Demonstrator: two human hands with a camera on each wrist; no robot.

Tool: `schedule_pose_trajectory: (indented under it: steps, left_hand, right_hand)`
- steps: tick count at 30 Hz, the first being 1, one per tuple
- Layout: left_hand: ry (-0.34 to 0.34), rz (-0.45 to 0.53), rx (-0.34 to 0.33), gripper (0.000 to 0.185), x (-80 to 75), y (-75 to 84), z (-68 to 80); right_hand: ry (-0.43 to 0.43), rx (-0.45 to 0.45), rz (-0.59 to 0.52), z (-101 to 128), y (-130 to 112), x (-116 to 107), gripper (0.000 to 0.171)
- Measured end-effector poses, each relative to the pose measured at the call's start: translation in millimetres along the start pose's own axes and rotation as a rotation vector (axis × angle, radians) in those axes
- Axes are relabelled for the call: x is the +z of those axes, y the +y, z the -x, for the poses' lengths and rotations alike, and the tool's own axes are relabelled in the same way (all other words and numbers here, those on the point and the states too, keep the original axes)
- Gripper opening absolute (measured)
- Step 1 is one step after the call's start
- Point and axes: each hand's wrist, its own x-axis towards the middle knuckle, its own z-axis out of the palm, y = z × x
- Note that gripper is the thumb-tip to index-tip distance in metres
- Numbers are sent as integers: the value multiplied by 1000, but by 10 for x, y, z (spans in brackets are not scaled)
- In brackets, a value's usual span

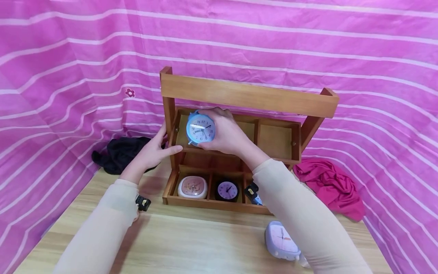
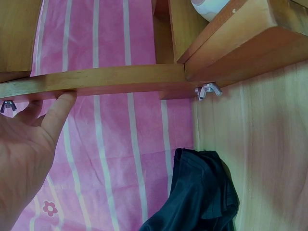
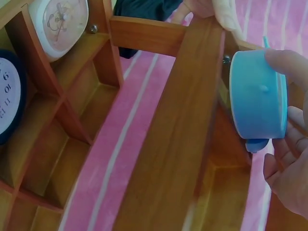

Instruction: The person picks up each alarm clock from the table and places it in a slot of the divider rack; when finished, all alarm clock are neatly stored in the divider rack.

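Observation:
A round light-blue alarm clock (image 1: 200,129) is in my right hand (image 1: 226,133), its white dial facing me. The fingers grip its edge and body, seen from the side in the right wrist view as a blue drum (image 3: 257,94). It is in front of the upper tray's left compartment of a two-tier wooden rack (image 1: 246,95). My left hand (image 1: 154,152) rests against the rack's left side post (image 2: 120,79), with its fingers fairly straight and the thumb across the tray's front corner. The lower tray holds a white-and-pink clock (image 1: 192,187) and a black clock (image 1: 227,190).
Partly behind my right wrist, a blue clock (image 1: 259,200) sits in the lower right compartment. A lavender clock (image 1: 282,241) stands on the wooden table (image 1: 178,243). Black cloth (image 1: 119,154) lies left of the rack, crimson cloth (image 1: 330,186) right. Pink striped curtain (image 1: 219,38) surrounds the table.

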Motion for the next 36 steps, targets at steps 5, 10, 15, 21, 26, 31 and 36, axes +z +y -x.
schedule_pose_trajectory:
  steps: [5,10,15,21,26,31,36]
  left_hand:
    - [-5,3,-13,106,-18,-19,11]
    - [4,13,-11,105,-20,-19,-1]
    - [4,20,-7,105,-18,-14,-9]
    - [4,14,-29,104,-8,-14,7]
    - [8,12,-26,101,-3,-28,3]
    - [8,11,-28,101,-3,-26,3]
    - [6,19,-32,103,-7,-19,-2]
  right_hand:
    - [-1,28,-6,-65,3,83,92]
    - [5,21,9,-100,-22,118,94]
    - [-1,26,-2,-110,-53,145,93]
    - [-10,58,8,-99,-35,194,92]
    - [-7,75,9,-112,-1,263,92]
    - [-4,103,1,-133,38,339,93]
    - [0,122,10,-140,60,395,92]
